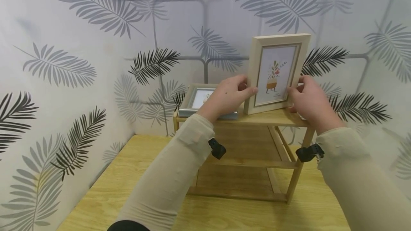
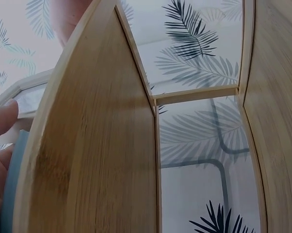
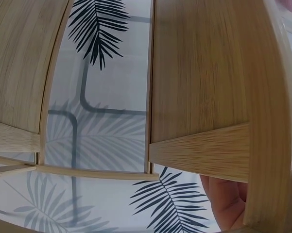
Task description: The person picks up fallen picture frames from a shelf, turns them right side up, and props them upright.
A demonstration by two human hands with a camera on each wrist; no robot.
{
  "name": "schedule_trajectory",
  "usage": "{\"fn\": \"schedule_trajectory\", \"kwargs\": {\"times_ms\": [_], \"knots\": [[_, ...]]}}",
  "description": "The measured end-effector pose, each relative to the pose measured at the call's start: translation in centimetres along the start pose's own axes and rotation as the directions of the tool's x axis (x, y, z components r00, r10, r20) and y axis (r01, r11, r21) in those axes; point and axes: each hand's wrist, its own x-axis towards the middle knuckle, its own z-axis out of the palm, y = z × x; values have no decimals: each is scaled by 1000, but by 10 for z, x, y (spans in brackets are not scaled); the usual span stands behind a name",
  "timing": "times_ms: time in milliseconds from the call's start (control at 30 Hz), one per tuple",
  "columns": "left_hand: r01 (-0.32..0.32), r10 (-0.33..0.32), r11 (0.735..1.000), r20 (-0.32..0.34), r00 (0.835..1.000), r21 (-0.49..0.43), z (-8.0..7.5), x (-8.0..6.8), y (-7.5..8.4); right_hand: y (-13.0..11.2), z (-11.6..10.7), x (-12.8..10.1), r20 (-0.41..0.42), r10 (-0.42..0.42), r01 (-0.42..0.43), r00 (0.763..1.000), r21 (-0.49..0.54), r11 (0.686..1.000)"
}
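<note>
A cream picture frame [image 1: 276, 74] with a print of a flower pot stands nearly upright, tilted slightly, on the top board of a wooden shelf rack [image 1: 263, 118]. My left hand [image 1: 226, 97] grips its left side, thumb on the front and the other fingers partly hidden behind. On the opposite side my right hand [image 1: 309, 99] holds the lower right edge between thumb and fingers. Beyond the top board, part of the left hand [image 2: 1, 141] shows in the left wrist view. Below the board's corner, fingers of the right hand [image 3: 227, 201] appear in the right wrist view.
A silver-edged picture frame [image 1: 192, 99] lies flat at the left end of the top board, partly covered by the left forearm. The rack's lower shelves [image 1: 237, 181] stand on a wooden table [image 1: 128, 174]. Leaf-patterned wall covering [image 1: 179, 20] rises close behind.
</note>
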Motion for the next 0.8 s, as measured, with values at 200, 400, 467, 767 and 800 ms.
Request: {"fn": "schedule_trajectory", "kwargs": {"times_ms": [200,400,467,767,800], "knots": [[-35,35,998,-10,999,-52,0,1,0,1,0,3,-13,-9,9,1000,-8,1000],[-22,24,994,24,999,-107,0,-1,-1,3,1,5,10,-13,14,1000,-43,999],[-19,23,993,31,999,-120,0,-2,-2,3,2,5,14,-20,21,1000,-54,998],[-54,58,993,37,998,-106,0,-1,0,2,0,4,38,-19,23,999,-94,995],[-52,57,993,37,998,-108,0,-1,1,2,-1,4,42,-16,20,999,-92,996]]}}
